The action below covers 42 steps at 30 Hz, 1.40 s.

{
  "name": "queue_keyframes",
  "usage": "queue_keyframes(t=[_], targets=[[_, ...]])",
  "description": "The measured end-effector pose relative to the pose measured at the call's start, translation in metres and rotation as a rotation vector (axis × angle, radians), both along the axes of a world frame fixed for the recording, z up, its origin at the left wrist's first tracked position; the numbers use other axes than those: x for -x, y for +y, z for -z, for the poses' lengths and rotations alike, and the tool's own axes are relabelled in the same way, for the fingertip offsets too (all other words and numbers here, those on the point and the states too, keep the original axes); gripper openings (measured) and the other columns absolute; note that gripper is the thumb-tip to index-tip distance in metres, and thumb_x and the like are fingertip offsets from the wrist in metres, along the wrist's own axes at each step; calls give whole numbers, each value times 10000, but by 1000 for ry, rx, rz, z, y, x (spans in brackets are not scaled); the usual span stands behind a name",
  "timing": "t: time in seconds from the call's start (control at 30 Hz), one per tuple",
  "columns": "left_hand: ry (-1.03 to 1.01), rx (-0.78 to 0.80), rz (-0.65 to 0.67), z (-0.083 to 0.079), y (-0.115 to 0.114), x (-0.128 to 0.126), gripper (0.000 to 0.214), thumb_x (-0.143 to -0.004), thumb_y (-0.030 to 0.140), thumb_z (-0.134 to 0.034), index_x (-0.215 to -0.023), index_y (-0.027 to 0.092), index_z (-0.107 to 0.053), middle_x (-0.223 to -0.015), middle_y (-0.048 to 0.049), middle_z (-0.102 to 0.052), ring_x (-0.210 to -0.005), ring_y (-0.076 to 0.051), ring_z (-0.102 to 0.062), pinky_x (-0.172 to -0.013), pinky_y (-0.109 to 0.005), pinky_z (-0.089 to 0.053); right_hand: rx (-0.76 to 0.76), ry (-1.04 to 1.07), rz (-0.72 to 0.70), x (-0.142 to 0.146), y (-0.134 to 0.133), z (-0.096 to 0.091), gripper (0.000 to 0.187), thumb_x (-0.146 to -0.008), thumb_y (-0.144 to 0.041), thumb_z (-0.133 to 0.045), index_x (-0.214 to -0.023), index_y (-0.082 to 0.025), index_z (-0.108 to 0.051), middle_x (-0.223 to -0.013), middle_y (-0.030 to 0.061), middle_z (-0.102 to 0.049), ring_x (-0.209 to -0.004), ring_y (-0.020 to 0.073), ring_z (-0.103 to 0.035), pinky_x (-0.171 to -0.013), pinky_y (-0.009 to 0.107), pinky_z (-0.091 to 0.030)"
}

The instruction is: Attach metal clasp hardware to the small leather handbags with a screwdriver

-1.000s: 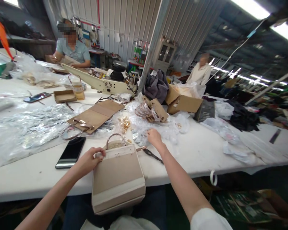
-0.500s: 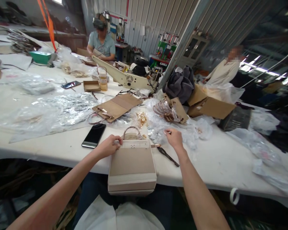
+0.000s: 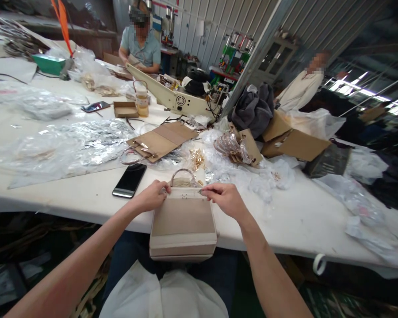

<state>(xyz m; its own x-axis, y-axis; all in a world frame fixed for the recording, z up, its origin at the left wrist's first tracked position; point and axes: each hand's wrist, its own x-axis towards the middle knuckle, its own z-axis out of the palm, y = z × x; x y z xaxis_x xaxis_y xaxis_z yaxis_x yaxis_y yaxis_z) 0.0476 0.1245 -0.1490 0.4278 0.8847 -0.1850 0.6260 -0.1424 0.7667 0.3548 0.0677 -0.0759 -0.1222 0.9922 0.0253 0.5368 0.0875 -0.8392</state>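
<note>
Two hands were at a bag (image 3: 185,217) in the head view. It lay across the near edge of the table (image 3: 278,225), its lower end overhanging toward the person's lap and its handle (image 3: 179,171) at the far end. The left hand (image 3: 153,195) had its fingers closed on the upper left corner. The right hand (image 3: 227,201) pinched a small piece (image 3: 200,191) over the upper right corner. A phone (image 3: 129,181) lay to the left, gold bits (image 3: 197,159) beyond the handle.
</note>
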Motion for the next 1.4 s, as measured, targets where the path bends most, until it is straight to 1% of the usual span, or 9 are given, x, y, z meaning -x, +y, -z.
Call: queue_keyframes(t=[0.1,0.2,0.3,0.6,0.8,0.97,1.13,1.3,1.4], targets=[[57,2,-49,-8,-3,-9,225,-849,230,-551,-998,224,-718,-1154,-125,-640,-1114,-304,-661,-1078,-428,-501,9,-80,-146,21,10,5,144,-961,-214,-738,-1005,-239,-873,-835,9,-800,-702,172,-695,-713,295,-518],[136,-12,-110,-13,-12,-21,168,-879,334,-587,-984,230,-667,-1141,-130,-634,-1161,-334,-636,-1075,-458,-499,-59,-186,-286,35,21,11,209,-958,-108,-702,-975,-245,-859,-949,16,-815,-885,194,-728,-832,309,-514],[169,-82,-163,-11,-24,-29,295,-853,460,-686,-1038,250,-593,-1238,-132,-609,-1261,-363,-577,-1065,-486,-508,-89,-247,-339,42,29,18,235,-947,-67,-709,-976,-246,-858,-986,21,-820,-960,212,-730,-885,324,-510],[170,-121,-200,-6,-34,-32,309,-866,433,-721,-1042,276,-522,-1273,-117,-575,-1270,-367,-542,-989,-521,-535,-137,-375,-245,52,26,35,256,-981,-71,-689,-1030,-268,-844,-1067,17,-826,-1022,222,-737,-959,329,-522],[186,-135,-214,-11,-37,-35,297,-869,411,-737,-1018,271,-522,-1254,-121,-576,-1260,-367,-543,-975,-508,-539,-156,-506,-156,58,13,35,197,-1023,-147,-699,-1031,-283,-842,-1112,40,-760,-1041,225,-701,-892,311,-524],[168,-121,-219,-12,-35,-34,311,-860,413,-752,-1026,270,-531,-1251,-122,-575,-1256,-370,-547,-982,-508,-539,-189,-491,-181,58,3,39,274,-1055,-109,-628,-1099,-276,-841,-1086,44,-747,-976,217,-696,-854,324,-522],[167,-109,-220,-9,-34,-33,316,-851,417,-759,-1023,271,-537,-1257,-124,-578,-1259,-373,-543,-976,-504,-538,-193,-457,-163,58,4,41,266,-1052,-110,-628,-1064,-272,-839,-1098,47,-747,-965,220,-692,-866,327,-529],[165,-112,-227,-6,-33,-35,319,-857,433,-755,-1029,268,-543,-1254,-122,-582,-1249,-368,-542,-970,-493,-532,-209,-547,-259,55,6,38,305,-1048,-88,-614,-1051,-289,-844,-1130,39,-755,-985,223,-693,-788,324,-498],[172,-99,-245,-4,-34,-39,312,-865,434,-752,-1021,262,-544,-1259,-127,-583,-1246,-369,-538,-971,-495,-527,-215,-516,-271,53,5,38,295,-1051,-94,-617,-1066,-300,-828,-1149,18,-756,-1008,214,-699,-805,320,-494]])
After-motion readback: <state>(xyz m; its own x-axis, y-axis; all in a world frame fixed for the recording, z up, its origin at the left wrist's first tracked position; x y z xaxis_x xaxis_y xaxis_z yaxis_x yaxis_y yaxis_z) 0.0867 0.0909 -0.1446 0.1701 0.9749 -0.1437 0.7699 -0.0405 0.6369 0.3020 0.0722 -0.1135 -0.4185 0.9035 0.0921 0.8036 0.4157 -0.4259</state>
